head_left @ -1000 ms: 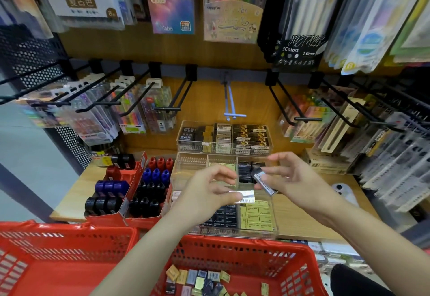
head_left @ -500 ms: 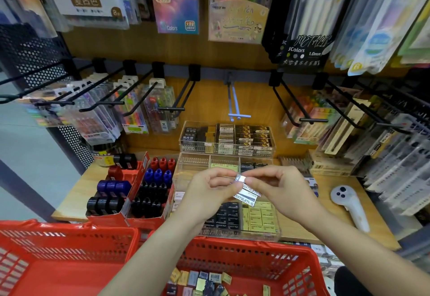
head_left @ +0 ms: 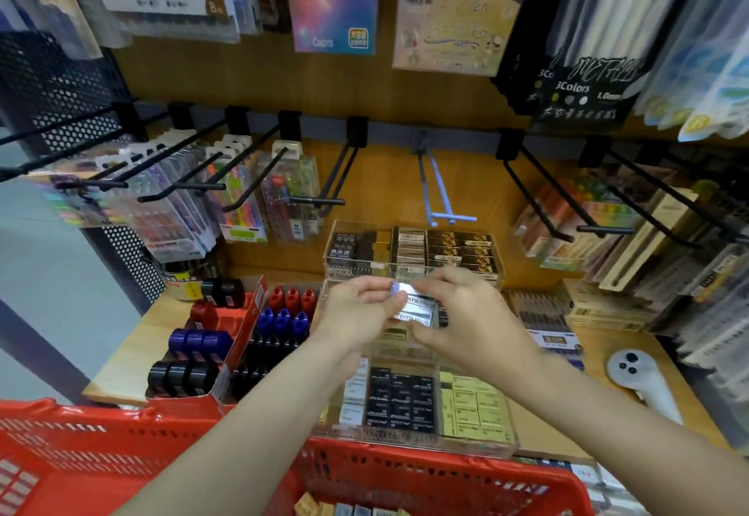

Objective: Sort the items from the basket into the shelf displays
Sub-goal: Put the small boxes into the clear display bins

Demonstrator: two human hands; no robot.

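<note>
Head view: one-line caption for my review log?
Both hands, left and right, hold silver eraser packs above the clear display trays.

Both bare forearms reach forward and up from the bottom of the view and converge at the middle. The left hand (head_left: 356, 310) shows its back to the camera, fingers curled inward toward the right. The right hand (head_left: 466, 323) faces it, fingers bent, thumb low. Their fingertips meet, pinching together between the two hands.

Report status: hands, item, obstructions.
Left hand and right hand pinching silver erasers. Held above clear display tray. Nothing blocking.
</note>
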